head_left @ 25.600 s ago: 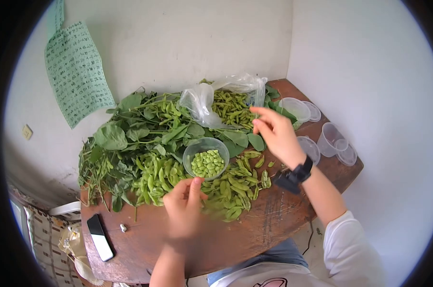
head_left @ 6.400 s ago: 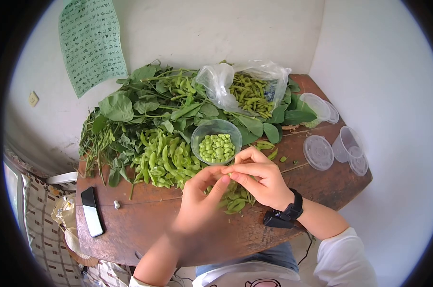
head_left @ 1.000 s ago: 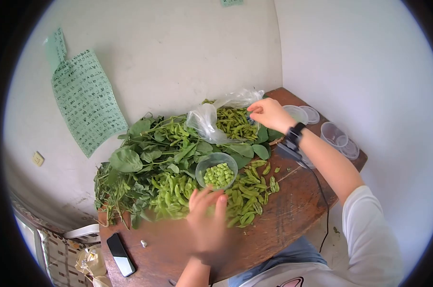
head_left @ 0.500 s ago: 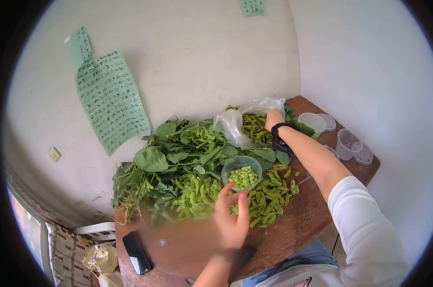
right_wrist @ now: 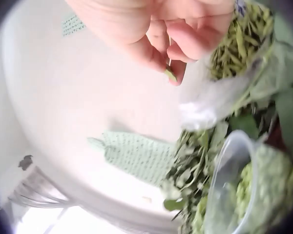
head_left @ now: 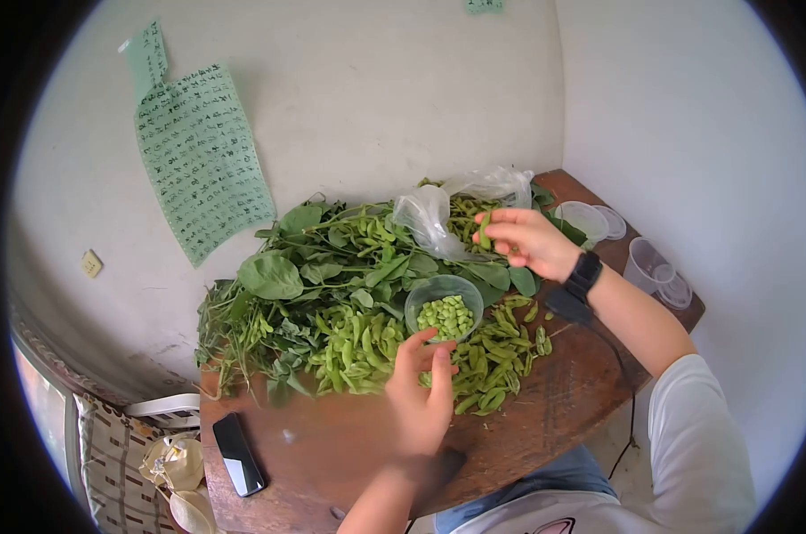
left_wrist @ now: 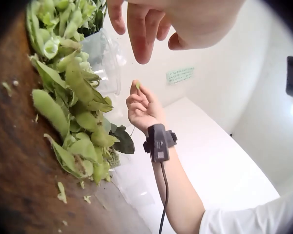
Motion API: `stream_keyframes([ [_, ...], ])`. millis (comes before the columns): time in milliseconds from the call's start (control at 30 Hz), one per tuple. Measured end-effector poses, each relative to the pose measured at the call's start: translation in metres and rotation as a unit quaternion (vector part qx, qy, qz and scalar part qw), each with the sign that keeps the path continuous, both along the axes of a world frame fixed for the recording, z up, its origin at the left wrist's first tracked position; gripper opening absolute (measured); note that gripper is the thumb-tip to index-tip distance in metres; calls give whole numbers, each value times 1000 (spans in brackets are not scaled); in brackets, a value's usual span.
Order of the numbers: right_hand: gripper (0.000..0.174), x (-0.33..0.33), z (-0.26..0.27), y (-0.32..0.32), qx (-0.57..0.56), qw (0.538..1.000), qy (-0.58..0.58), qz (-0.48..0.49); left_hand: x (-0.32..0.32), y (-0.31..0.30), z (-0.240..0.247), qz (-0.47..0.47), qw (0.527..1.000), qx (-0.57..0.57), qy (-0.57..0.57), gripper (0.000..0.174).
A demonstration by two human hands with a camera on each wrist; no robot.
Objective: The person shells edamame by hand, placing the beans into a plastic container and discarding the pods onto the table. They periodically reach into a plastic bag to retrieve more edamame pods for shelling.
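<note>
In the head view the right hand [head_left: 532, 242] pinches a green pod [head_left: 485, 231] between thumb and fingers, above the plastic bag [head_left: 425, 218] of pods. The right wrist view shows the pod's tip [right_wrist: 170, 74] between the fingertips. The left hand [head_left: 421, 392] hovers just below the clear bowl [head_left: 445, 311] of shelled green beans [head_left: 447, 318], its fingers loosely bent and apart, nothing visible in them. Around the bowl lie plump pods [head_left: 356, 350] on the left and flatter pods [head_left: 492, 367] on the right.
Leafy stalks [head_left: 278, 276] cover the back left of the wooden table [head_left: 332, 445]. Clear tubs and lids [head_left: 649, 267] stand at the right edge. A phone [head_left: 239, 456] lies at the front left. A cable hangs from the right wrist device. Handwritten green paper [head_left: 202, 156] is on the wall.
The right hand has come out of the plastic bag, back toward the person, with a pod in its fingertips. The left hand has stayed near the bowl.
</note>
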State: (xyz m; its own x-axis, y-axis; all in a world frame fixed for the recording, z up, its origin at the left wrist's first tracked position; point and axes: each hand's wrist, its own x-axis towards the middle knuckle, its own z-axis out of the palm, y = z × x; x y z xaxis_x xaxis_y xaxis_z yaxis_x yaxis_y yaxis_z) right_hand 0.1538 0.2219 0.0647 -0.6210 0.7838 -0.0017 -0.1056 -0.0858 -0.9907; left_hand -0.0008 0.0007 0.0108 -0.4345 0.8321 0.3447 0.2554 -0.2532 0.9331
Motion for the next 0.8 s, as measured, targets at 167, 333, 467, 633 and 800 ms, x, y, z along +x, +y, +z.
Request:
stream_keyframes([
  [167, 22, 6, -6, -67, 3, 994, 30, 105, -5, 5, -4, -76, 993, -48, -76, 21],
  [333, 20, 5, -28, -98, 50, 990, 18, 131, -3, 5, -10, -120, 985, -49, -114, 22],
  [467, 20, 5, -36, -106, 83, 991, -7, 106, -5, 4, -12, -124, 984, -75, -99, 20],
  [633, 22, 11, -50, -110, 36, 994, 36, 94, 0, 9, -16, -94, 990, -48, -94, 16],
  [800, 24, 9, -49, -110, 243, 969, 12, 52, -2, 7, -17, -52, 997, -57, -9, 14],
])
